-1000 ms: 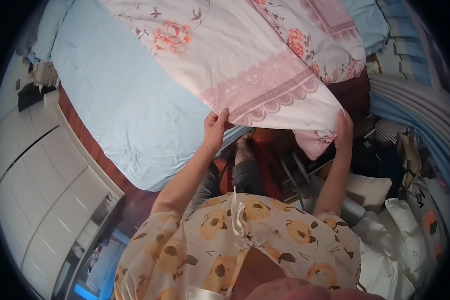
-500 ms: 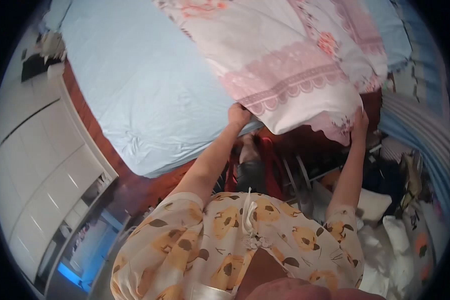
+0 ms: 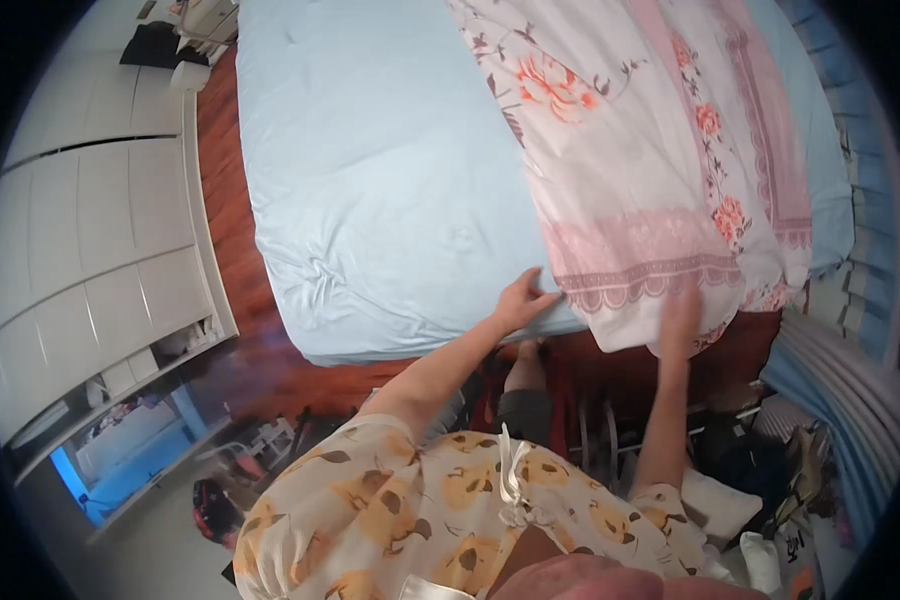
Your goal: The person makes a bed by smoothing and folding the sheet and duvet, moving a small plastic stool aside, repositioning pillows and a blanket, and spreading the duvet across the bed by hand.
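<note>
A pink and white quilt (image 3: 610, 180) with red flowers and a scalloped lace-like border covers the right part of the bed, its near end hanging over the foot. The rest of the mattress wears a light blue fitted sheet (image 3: 390, 180). Beside the quilt's near left corner, my left hand (image 3: 520, 303) is open, thumb and fingers apart, the thumb close to the quilt's edge. My right hand (image 3: 680, 315) is over the quilt's hanging end, smeared by motion, so its fingers cannot be made out.
White cabinets (image 3: 100, 220) line the left side above a reddish wood floor (image 3: 235, 230). Blue and grey curtains (image 3: 840, 400) hang at the right. A white cushion-like item (image 3: 715, 505) and piled belongings lie near my right arm. A person's leg (image 3: 525, 375) shows below the bed's foot.
Both hands have come off their hold on the quilt's end corners. The quilt's end now lies lower and flatter over the bed's foot. My view has shifted, showing more of the bed.
</note>
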